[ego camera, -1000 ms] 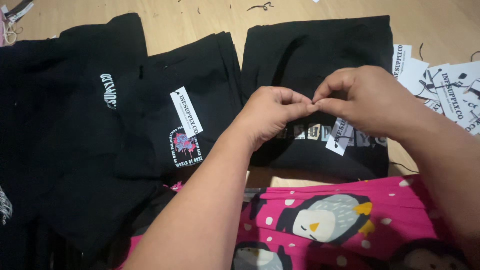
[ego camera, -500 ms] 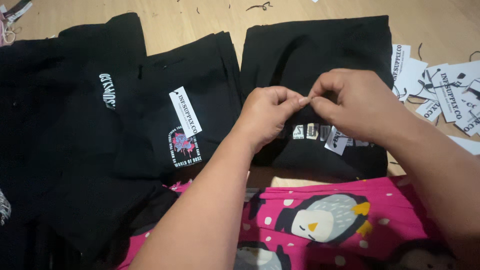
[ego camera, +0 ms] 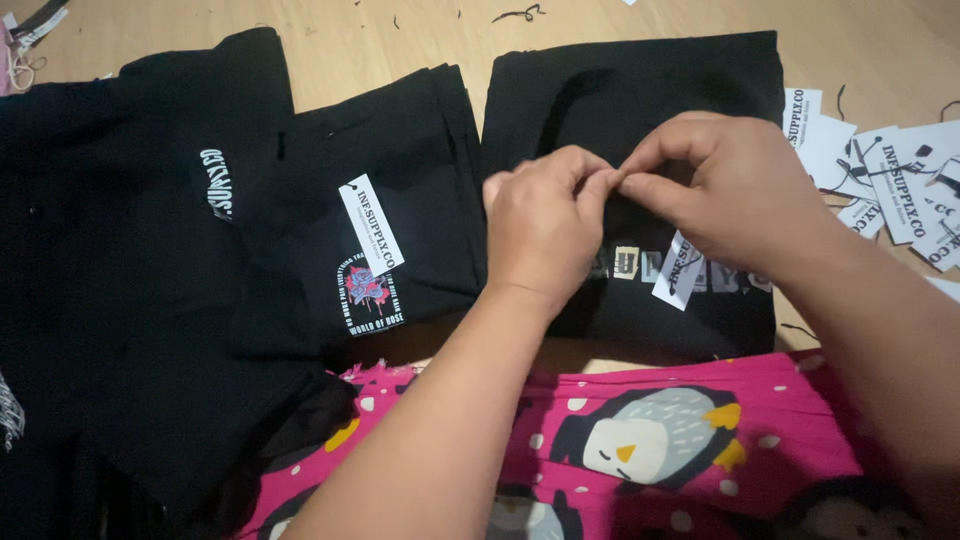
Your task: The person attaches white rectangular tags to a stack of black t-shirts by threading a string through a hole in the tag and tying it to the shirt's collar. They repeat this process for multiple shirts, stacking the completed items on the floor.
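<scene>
My left hand and my right hand meet fingertip to fingertip over a folded black garment on the wooden floor. Both pinch something very small between thumb and fingers; it is too small to identify. A white paper hang tag dangles just below my right hand, against the garment's printed front. To the left lies another folded black garment with a white hang tag and a pink-and-white printed patch.
A heap of loose white hang tags lies on the floor at the right. More black garments are piled at the left. Pink fabric with penguin prints covers my lap at the bottom. Thread scraps dot the wooden floor.
Both hands have stayed pinched together and shifted slightly up over the garment. The tag under my right hand has swung a little.
</scene>
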